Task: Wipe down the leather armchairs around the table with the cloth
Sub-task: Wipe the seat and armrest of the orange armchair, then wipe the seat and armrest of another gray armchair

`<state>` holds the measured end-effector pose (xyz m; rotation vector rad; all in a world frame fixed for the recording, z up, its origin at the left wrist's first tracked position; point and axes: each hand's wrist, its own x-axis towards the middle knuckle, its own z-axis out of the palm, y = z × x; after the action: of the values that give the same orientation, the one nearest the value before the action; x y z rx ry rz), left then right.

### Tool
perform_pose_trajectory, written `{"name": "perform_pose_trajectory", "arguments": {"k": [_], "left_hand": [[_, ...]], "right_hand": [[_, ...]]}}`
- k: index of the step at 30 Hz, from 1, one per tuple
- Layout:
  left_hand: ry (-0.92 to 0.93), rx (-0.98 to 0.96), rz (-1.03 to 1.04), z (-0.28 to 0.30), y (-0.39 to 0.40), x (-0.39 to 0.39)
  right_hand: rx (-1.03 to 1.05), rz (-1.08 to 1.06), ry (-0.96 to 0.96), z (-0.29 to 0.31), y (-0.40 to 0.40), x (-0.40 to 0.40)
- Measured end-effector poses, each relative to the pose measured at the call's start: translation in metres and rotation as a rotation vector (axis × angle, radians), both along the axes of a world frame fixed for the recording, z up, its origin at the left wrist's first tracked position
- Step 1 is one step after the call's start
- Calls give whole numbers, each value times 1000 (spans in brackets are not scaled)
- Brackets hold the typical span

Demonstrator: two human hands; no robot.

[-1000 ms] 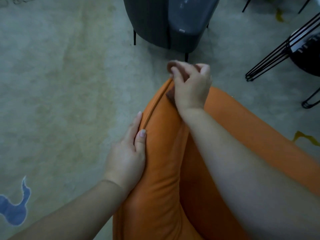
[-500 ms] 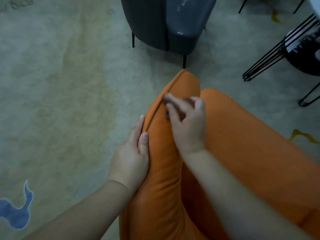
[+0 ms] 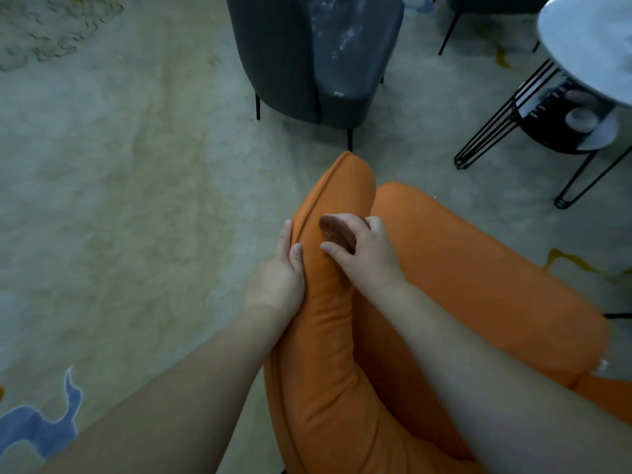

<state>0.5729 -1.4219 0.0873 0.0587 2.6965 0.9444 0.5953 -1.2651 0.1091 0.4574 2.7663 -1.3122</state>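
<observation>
An orange leather armchair (image 3: 461, 268) fills the lower right of the head view, its left armrest (image 3: 328, 323) running up the middle. My right hand (image 3: 366, 251) grips a small brownish cloth (image 3: 333, 227) and presses it on top of that armrest. My left hand (image 3: 277, 275) rests against the armrest's outer side, fingers straight along the seam and thumb on top. A dark grey armchair (image 3: 307, 56) stands at the top centre.
A round white table (image 3: 588, 42) on black wire legs stands at the top right, with a lower shelf (image 3: 564, 128) holding small items. A pale patterned carpet (image 3: 119, 200) covers the floor to the left.
My right hand has drawn the cloth back along the armrest from its front tip toward me. My left hand stays on the armrest's side. The view has shifted, showing more of the table.
</observation>
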Motion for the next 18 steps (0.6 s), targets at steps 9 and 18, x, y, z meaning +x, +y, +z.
{"name": "perform_pose_trajectory", "arguments": {"k": [9,18], "left_hand": [[-143,-301,-185,45,-34,42],[-78,-400,-305,99,-116,109]], "right_hand": [[-25,184,-233,17,-10,91],[-134,-114,-76,66,-37,146]]}}
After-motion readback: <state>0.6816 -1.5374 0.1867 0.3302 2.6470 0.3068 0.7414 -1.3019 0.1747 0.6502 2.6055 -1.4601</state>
